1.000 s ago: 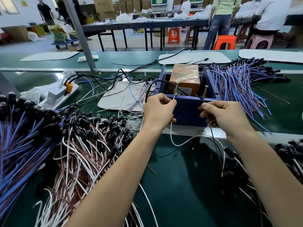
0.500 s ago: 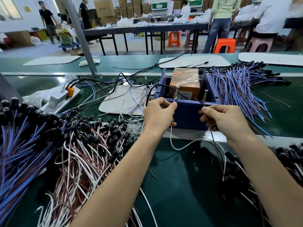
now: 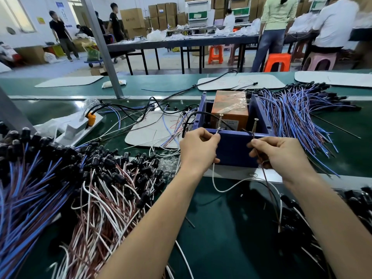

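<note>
A blue plastic box stands on the green bench with two long screws rising from its front rim. My left hand pinches the end of a white wire against the left screw. My right hand pinches a brown wire at the foot of the right screw. Both wires hang down in front of the box toward me. An orange carton wrapped in clear film sits inside the box.
A heap of white and brown wires with black caps lies at left, blue wires further left. More blue wires fan out right of the box. A white mat lies behind my left hand. People work at tables behind.
Both hands stay at the two screws with the same wires. The camera has tilted up slightly, so hands and box sit a little lower in the view.
</note>
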A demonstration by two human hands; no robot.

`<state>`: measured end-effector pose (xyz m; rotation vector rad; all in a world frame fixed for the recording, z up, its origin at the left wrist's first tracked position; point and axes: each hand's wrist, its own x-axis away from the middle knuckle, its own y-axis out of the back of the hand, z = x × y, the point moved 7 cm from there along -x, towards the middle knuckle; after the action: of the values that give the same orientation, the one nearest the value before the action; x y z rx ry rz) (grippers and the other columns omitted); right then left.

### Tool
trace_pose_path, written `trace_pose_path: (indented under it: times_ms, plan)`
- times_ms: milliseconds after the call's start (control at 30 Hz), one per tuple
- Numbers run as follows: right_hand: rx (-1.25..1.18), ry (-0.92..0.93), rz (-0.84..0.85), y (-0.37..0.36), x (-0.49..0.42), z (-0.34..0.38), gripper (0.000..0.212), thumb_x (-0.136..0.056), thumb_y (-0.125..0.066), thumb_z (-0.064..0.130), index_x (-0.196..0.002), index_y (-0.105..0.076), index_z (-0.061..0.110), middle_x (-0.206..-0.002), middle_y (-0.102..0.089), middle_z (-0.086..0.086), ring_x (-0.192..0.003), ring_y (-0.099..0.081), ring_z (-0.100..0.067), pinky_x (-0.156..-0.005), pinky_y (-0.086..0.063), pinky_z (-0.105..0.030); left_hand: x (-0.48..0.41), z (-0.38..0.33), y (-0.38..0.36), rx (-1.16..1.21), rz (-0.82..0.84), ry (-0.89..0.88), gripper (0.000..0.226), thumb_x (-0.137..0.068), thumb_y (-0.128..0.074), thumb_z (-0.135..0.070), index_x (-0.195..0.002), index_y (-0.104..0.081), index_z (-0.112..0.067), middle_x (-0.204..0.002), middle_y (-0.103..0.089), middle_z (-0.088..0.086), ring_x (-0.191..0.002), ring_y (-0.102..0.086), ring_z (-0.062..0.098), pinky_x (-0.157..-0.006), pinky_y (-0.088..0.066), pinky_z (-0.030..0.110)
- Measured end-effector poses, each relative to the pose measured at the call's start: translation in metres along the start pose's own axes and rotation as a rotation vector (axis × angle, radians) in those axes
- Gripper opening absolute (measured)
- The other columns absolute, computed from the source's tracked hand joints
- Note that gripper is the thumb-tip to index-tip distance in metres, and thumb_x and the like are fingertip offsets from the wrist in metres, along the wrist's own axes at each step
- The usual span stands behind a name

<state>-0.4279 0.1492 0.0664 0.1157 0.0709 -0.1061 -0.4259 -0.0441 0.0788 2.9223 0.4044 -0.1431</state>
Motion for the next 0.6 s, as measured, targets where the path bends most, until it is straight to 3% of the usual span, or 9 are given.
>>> trace_pose_path:
  times_ms: [600]
  plan:
    - [0.017,-0.009,-0.025,0.0025,0.0031,0.0038,0.018,-0.09,-0.064,0.014,-0.074,-0.072,0.011,-0.05,-0.064,0.004,-0.039,-0.047,-0.003,-0.041,-0.039,-0.014,-0.0011,0.0013,-0.0006,0.002,0.005,-0.011,0.025,-0.089,-0.065,-0.013,-0.066,-0.056,-0.007,-0.054,-0.053,0.002,-0.033,-0.044,0.008,-0.045,-0.051,0.025]
